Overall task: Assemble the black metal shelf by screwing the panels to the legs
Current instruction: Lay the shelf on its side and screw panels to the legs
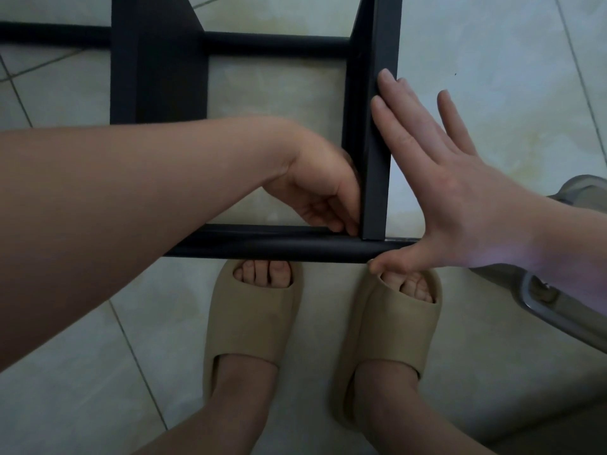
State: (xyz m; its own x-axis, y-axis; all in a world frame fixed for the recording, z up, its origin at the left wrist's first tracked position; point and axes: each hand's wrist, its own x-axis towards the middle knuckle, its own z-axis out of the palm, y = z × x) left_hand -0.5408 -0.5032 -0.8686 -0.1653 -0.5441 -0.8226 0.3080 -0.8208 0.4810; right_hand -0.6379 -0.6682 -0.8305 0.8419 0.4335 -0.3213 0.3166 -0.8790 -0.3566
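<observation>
Floor [492, 77] was pale glossy tile w/ thin dark grout lines running at a slant; dim indoor light, no walls in view.

Black metal shelf [387, 34] lay on its side on the tile, straight ahead of the person's feet. Counted: 2 panels and 2 legs in view. Left panel [157, 60] and right panel [376, 178] stood on edge, running away from the camera. Near leg [262, 246] and far leg [276, 44] were round tubes lying across, so w/ the panels they framed a rectangle of bare tile.

2 hands. Left hand [318, 198] was inside the frame at the corner where right panel met near leg, fingers curled, tips at the joint; whether they pinched anything couldn't be told, that spot was hidden. Right hand [460, 192] was flat & spread, straight fingers against the outer face of right panel, thumb touching near leg.

2 tan slides: left slide [253, 316], right slide [391, 323], toes just behind near leg.

Other: a grey object w/ a metal rim [538, 300] at the right edge, partly behind the right wrist; what it was couldn't be made out. Left forearm [115, 208] crossed the view, covering the near end of left panel and the left stretch of near leg.
</observation>
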